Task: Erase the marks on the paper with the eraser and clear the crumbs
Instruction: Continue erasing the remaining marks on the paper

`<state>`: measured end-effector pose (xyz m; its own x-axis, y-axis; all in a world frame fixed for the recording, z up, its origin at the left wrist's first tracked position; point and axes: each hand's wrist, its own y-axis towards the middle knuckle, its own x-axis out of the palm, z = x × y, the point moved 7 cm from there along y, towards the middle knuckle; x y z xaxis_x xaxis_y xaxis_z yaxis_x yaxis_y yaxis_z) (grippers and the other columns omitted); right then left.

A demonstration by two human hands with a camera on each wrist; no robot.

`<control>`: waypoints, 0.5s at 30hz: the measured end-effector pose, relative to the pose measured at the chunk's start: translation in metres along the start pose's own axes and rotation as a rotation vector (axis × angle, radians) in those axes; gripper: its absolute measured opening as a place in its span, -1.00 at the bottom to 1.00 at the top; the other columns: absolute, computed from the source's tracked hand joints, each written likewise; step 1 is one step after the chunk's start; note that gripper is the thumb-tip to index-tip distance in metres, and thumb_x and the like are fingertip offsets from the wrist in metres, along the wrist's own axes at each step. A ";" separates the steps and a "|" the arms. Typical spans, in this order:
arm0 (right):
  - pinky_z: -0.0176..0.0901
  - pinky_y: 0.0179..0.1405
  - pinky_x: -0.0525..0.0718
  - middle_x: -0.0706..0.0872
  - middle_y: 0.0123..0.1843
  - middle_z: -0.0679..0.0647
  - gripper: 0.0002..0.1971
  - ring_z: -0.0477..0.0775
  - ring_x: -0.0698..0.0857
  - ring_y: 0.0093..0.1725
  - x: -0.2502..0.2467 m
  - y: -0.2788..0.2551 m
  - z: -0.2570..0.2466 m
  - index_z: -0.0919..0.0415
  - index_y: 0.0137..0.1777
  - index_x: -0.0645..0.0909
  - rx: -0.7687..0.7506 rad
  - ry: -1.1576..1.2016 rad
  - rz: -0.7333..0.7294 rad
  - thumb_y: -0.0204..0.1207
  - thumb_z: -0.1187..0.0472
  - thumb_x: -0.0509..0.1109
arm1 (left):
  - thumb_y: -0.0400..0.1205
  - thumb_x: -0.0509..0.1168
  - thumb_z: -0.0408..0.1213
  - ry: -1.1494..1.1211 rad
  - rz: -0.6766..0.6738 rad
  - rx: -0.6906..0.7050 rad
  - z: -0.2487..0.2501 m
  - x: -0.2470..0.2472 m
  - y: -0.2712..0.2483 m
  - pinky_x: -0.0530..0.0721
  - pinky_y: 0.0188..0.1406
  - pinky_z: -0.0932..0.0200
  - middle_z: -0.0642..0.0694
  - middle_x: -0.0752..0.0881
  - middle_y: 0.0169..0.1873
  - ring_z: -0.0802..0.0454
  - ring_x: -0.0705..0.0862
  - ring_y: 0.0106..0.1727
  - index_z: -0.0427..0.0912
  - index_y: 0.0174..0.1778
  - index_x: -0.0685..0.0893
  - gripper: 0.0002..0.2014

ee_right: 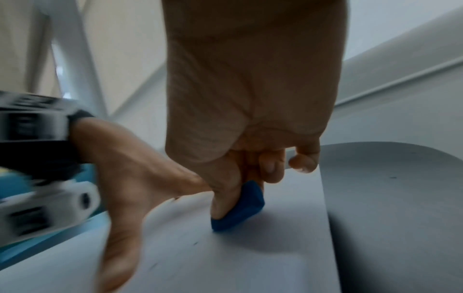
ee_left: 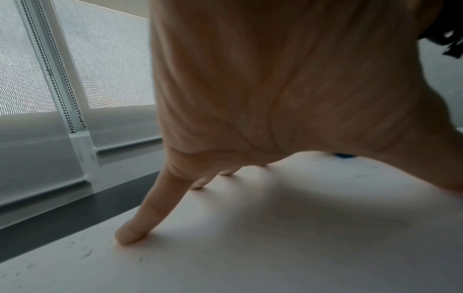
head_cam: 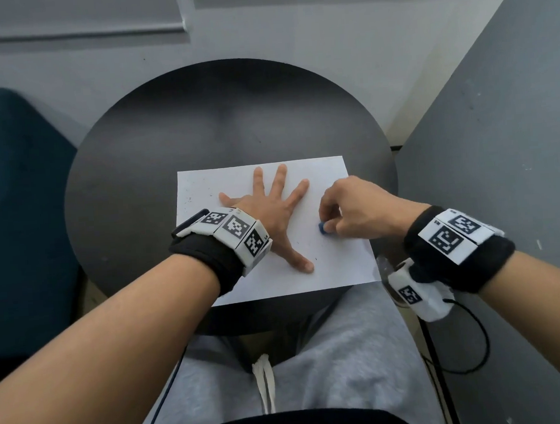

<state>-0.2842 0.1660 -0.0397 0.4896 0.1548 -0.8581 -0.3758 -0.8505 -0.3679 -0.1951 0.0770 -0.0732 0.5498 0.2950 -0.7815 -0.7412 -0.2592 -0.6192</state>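
A white sheet of paper [head_cam: 328, 271] lies on the round black table [head_cam: 132, 175]. My left hand [head_cam: 272, 212] is spread flat on the paper, fingers straight, pressing it down. My right hand [head_cam: 357, 210] pinches a small blue eraser [head_cam: 324, 227] between thumb and fingers, its lower edge on the paper at the sheet's right half. In the right wrist view the eraser [ee_right: 240, 210] touches the sheet beside my left thumb. Small dark crumbs and specks [head_cam: 189, 199] dot the paper's left side and lie near my little finger [ee_left: 135, 224] in the left wrist view.
The table [ee_right: 391, 198] stands close to a grey wall with window blinds [head_cam: 73, 18] behind. A dark blue chair [head_cam: 15, 201] is at the left and a grey panel [head_cam: 503, 132] at the right. My lap in grey trousers [head_cam: 346, 355] is under the near table edge.
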 end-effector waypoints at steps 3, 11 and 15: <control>-0.08 -0.10 0.69 0.75 -0.14 -0.06 -0.90 0.03 0.69 -0.13 0.003 -0.003 -0.002 0.07 -0.12 0.76 0.007 -0.016 -0.050 0.40 0.11 0.49 | 0.06 0.48 0.56 0.001 0.003 -0.002 -0.001 0.001 0.000 0.11 0.35 -0.81 0.07 -0.55 0.63 -0.27 -0.46 0.67 0.31 0.63 -0.46 0.48; -0.06 -0.09 0.71 0.77 -0.15 -0.05 -0.89 0.02 0.70 -0.13 0.007 -0.007 -0.003 0.09 -0.11 0.77 -0.002 -0.008 -0.087 0.41 0.12 0.49 | 0.07 0.48 0.56 0.001 -0.001 -0.009 -0.001 0.001 0.001 0.10 0.36 -0.80 0.07 -0.56 0.63 -0.25 -0.47 0.67 0.32 0.62 -0.47 0.47; -0.18 -0.17 0.59 0.76 -0.15 -0.03 -0.92 0.06 0.69 -0.11 -0.010 0.003 0.006 0.09 -0.15 0.75 0.057 -0.007 0.042 0.41 0.13 0.48 | 0.07 0.48 0.55 -0.003 -0.003 -0.009 -0.001 0.000 0.001 0.10 0.37 -0.79 0.08 -0.57 0.62 -0.24 -0.47 0.67 0.32 0.62 -0.47 0.47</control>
<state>-0.2944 0.1648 -0.0343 0.4667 0.1236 -0.8758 -0.4405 -0.8262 -0.3513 -0.1953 0.0762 -0.0743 0.5513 0.2982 -0.7792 -0.7360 -0.2660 -0.6225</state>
